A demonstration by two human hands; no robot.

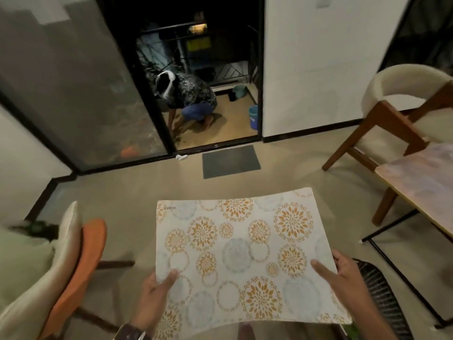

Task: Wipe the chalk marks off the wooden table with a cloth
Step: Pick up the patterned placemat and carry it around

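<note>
In a dim tiled room, the left hand (157, 288) and right hand (339, 273) pinch the near corners of a floral placemat (240, 251), seemingly light and semi-stiff, best held by its edges; the chalk-smeared counter (424, 177) waits at right.

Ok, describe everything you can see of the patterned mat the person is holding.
The patterned mat is a flat, rectangular sheet, white with orange leafy rosettes, pale blue-grey discs and thin rings; small reversed lettering sits at its far left corner. It looks like stiff plastic or coated fabric, bowing slightly. It is held roughly level in the air above the floor, the left hand gripping the near left edge with the thumb on top and the right hand gripping the right edge. Nothing else touches it.
</note>
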